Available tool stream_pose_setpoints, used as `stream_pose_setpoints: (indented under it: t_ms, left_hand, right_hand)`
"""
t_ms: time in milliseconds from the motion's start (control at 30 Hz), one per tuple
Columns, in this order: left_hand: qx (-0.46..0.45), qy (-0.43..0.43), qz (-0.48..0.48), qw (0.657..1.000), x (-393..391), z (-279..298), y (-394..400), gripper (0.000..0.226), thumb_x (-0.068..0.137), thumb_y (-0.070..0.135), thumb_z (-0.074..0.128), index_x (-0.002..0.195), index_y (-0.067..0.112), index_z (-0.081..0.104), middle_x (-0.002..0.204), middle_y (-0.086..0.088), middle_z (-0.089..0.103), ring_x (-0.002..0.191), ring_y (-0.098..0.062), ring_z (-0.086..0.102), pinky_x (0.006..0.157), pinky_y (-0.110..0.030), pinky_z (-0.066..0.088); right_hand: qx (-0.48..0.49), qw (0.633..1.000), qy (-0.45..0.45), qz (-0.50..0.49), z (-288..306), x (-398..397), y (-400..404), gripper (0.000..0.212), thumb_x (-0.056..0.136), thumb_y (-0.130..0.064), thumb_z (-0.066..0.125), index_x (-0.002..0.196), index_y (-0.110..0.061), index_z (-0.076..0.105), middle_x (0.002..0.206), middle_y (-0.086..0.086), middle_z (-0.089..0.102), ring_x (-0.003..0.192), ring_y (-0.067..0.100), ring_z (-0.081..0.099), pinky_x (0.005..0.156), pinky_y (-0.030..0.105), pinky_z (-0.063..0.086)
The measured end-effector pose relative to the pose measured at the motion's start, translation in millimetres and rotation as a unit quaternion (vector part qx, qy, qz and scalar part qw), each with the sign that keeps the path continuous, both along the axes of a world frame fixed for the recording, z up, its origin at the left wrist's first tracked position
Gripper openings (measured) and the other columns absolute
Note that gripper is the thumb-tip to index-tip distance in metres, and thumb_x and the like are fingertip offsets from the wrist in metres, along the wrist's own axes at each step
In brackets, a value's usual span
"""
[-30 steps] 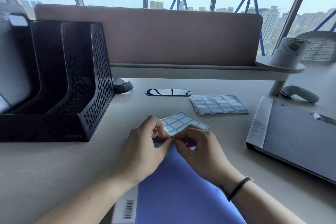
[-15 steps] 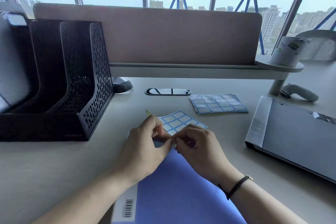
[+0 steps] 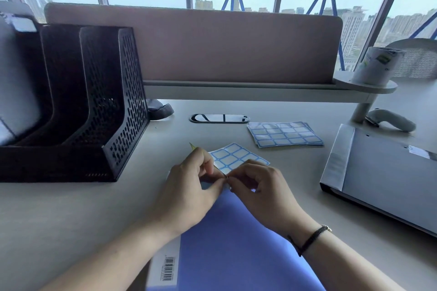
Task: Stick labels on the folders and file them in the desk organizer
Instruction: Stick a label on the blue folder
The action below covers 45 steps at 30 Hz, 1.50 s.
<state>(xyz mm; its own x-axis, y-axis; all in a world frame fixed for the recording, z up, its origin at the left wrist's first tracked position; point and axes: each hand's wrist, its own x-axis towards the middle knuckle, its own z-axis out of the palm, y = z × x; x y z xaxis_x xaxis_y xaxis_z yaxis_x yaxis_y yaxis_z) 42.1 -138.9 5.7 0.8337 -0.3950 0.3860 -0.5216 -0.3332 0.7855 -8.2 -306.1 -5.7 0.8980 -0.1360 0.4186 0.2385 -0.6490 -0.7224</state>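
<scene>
A blue folder [image 3: 236,248] lies on the desk in front of me, a barcode strip along its left edge. My left hand [image 3: 191,186] and my right hand [image 3: 260,186] meet fingertip to fingertip over its far end, both pinching the near corner of a small label sheet [image 3: 233,156] with blue-framed stickers. A thin green tip sticks out above my left hand. A stack of more label sheets [image 3: 285,134] lies further back on the right. The black mesh desk organizer [image 3: 111,111] stands at the left, a grey folder in its far-left slot.
A grey binder [image 3: 387,179] lies flat at the right. Behind it rests a white handle-shaped object [image 3: 390,120], and a paper cup [image 3: 376,65] stands on the shelf under the divider panel. A cable grommet [image 3: 218,118] is set in the desk.
Both hands stay pinched together at the sheet's corner with only tiny finger shifts. A green tip has appeared above my left hand.
</scene>
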Motion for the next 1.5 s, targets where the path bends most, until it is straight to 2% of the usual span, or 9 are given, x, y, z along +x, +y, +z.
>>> stream_pose_setpoints:
  t_ms: [200,433,633,900,1033,1133,1300,1400,1500]
  left_hand:
    - [0.0,-0.008,0.002,1.0,-1,1,-1,0.046,0.082,0.013,0.078,0.076,0.034,0.037,0.08,0.015,0.075,0.078,-0.011,0.072,0.077,-0.044,0.055]
    - [-0.012,0.014,-0.005,1.0,-1,1,-1,0.042,0.082,0.012,0.077,0.08,0.026,0.037,0.081,0.011,0.076,0.078,-0.013,0.072,0.078,-0.045,0.054]
    - [-0.015,0.02,-0.011,1.0,0,1,-1,0.044,0.083,0.012,0.077,0.079,0.03,0.037,0.082,0.01,0.076,0.08,-0.016,0.072,0.08,-0.049,0.055]
    - [-0.016,0.008,-0.017,1.0,2,-2,0,0.043,0.085,0.009,0.074,0.08,0.031,0.037,0.082,0.01,0.075,0.081,-0.018,0.071,0.081,-0.049,0.054]
    - [-0.019,-0.006,-0.031,0.999,3,-2,-1,0.04,0.084,0.016,0.072,0.081,0.032,0.035,0.083,0.007,0.075,0.081,-0.02,0.071,0.082,-0.049,0.053]
    - [-0.026,-0.003,-0.036,0.999,2,-2,-2,0.036,0.081,0.02,0.069,0.081,0.032,0.035,0.082,0.006,0.075,0.081,-0.02,0.071,0.083,-0.05,0.053]
    - [-0.028,0.006,-0.041,0.999,1,-4,-1,0.043,0.083,0.003,0.073,0.081,0.03,0.04,0.079,0.003,0.072,0.078,-0.016,0.071,0.082,-0.045,0.055]
    - [-0.021,-0.003,-0.046,0.999,2,-4,-1,0.03,0.083,0.004,0.074,0.088,0.026,0.053,0.077,0.006,0.071,0.077,-0.012,0.07,0.08,-0.037,0.056]
    - [-0.006,-0.02,-0.042,0.999,2,-3,-2,0.029,0.082,0.001,0.072,0.092,0.026,0.063,0.075,0.008,0.069,0.073,-0.011,0.068,0.075,-0.025,0.054]
  right_hand:
    - [0.003,1.0,0.007,-0.006,-2,2,0,0.013,0.086,-0.022,0.063,0.076,-0.023,0.072,0.076,-0.008,0.064,0.071,0.013,0.063,0.069,0.038,0.051]
    - [-0.005,1.0,0.028,-0.001,-1,2,-1,0.018,0.091,-0.017,0.061,0.075,-0.022,0.069,0.077,-0.006,0.065,0.073,0.014,0.062,0.071,0.038,0.051]
    - [0.004,1.0,0.029,0.005,-1,1,0,0.018,0.09,-0.013,0.059,0.077,-0.021,0.069,0.079,-0.006,0.067,0.075,0.014,0.063,0.072,0.037,0.052]
    - [0.039,0.997,0.059,0.007,4,1,-1,0.012,0.088,-0.017,0.069,0.078,-0.023,0.072,0.078,-0.01,0.069,0.074,0.006,0.065,0.069,0.018,0.049]
    - [0.095,0.991,0.091,0.015,9,1,-5,0.015,0.088,-0.013,0.07,0.075,-0.02,0.074,0.075,-0.01,0.072,0.067,0.003,0.064,0.07,0.026,0.053]
    - [0.111,0.989,0.097,0.014,9,0,-4,0.014,0.088,-0.012,0.068,0.076,-0.016,0.074,0.076,-0.003,0.073,0.073,0.017,0.067,0.076,0.038,0.056]
    - [0.069,0.993,0.097,0.016,8,-1,0,0.015,0.091,-0.013,0.065,0.077,-0.017,0.071,0.071,-0.013,0.068,0.065,-0.002,0.06,0.063,0.01,0.042]
    - [0.056,0.994,0.09,0.009,7,-1,0,0.015,0.091,-0.012,0.064,0.078,-0.014,0.07,0.064,-0.019,0.065,0.06,-0.003,0.057,0.059,0.008,0.039]
    - [0.07,0.994,0.086,-0.008,5,1,0,0.016,0.091,-0.013,0.063,0.077,-0.015,0.069,0.07,-0.009,0.069,0.06,-0.001,0.057,0.059,0.012,0.041]
